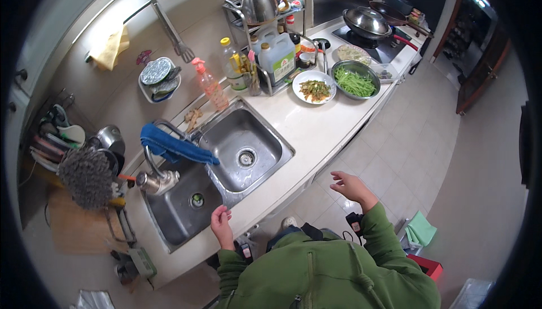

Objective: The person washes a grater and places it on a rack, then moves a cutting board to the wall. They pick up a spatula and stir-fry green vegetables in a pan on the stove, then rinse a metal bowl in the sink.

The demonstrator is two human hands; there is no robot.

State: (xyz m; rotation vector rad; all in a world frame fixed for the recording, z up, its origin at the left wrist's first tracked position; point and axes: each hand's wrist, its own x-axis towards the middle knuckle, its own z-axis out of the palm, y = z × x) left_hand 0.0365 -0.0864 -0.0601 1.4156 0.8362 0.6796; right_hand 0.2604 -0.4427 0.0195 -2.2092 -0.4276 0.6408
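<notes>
My left hand hangs over the counter's front edge beside the left sink basin, fingers loosely curled around nothing. My right hand is held out above the tiled floor, just off the counter front, with its fingers apart and nothing in it. The right basin of the steel double sink has a drain strainer. A blue cloth drapes over the faucet and the divider. Green scraps lie in the left drain. Ginger root rests behind the sink.
Cut green stems fill a metal bowl on the counter, beside a white plate of cooked food. A lidded wok sits on the cooktop. A rack holds bottles and a kettle. A cutting board stands left of the sink.
</notes>
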